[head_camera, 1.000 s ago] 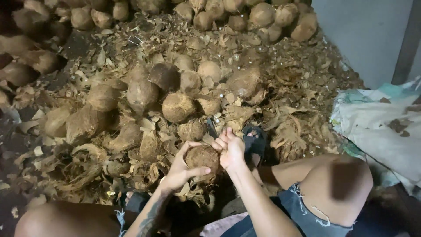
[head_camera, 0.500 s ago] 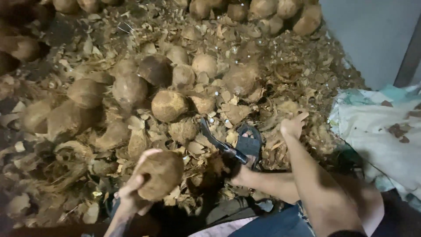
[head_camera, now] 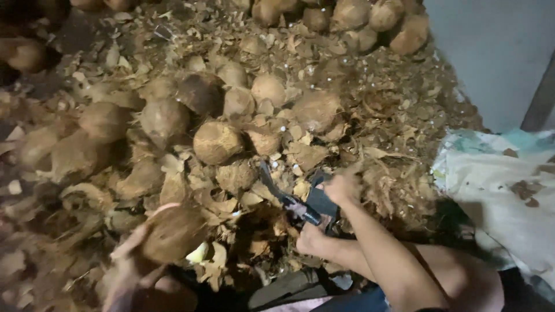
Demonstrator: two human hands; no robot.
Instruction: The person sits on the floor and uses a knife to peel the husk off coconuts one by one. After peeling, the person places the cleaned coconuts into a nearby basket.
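Note:
My left hand [head_camera: 130,263] is at the lower left, blurred by motion, and grips a brown, partly husked coconut [head_camera: 173,231] from below. My right hand [head_camera: 342,188] is out over the husk litter to the right of centre, fingers curled and blurred; whether it holds anything is unclear. Just left of that hand a dark metal blade [head_camera: 283,196] sticks up from the ground. My foot [head_camera: 312,238] rests by a dark sandal [head_camera: 321,203] beside the blade.
A heap of husked coconuts [head_camera: 217,141] and torn husk pieces [head_camera: 370,115] covers the ground ahead. More coconuts [head_camera: 370,17] line the far edge. A white stained sack [head_camera: 497,185] lies at the right, below a grey wall [head_camera: 491,52].
Both hands were on the coconut at the blade. My left hand has carried it down and left; my right hand let go and swung right over the husks.

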